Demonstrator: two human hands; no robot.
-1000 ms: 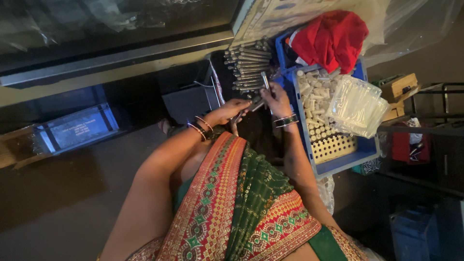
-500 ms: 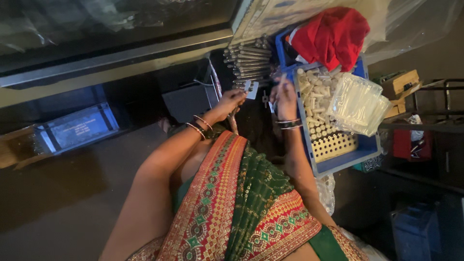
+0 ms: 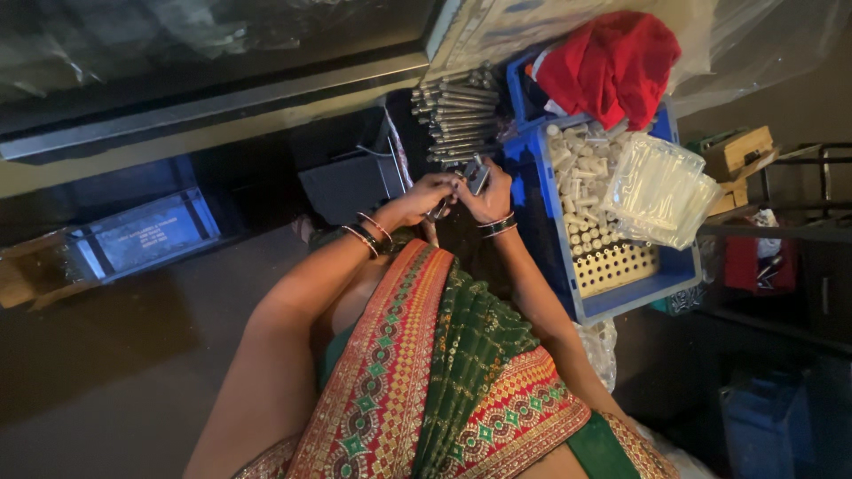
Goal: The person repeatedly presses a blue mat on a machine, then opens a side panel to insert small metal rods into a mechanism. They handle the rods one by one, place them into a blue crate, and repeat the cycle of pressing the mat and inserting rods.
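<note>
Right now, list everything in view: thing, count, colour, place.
small metal part: one, grey, held between both hands
long bolts: a stack, silver, just above the hands
crate: one, blue, right of the hands
cylindrical pieces: many, white, standing in the crate
clear bag: one, transparent with pale contents, on the crate
cloth: one, red, top of the crate
grey box: one, left of the hands
small wooden box: one, tan, far right
bangles: several, left wrist
left hand: on the metal part
right hand: on the metal part
</note>
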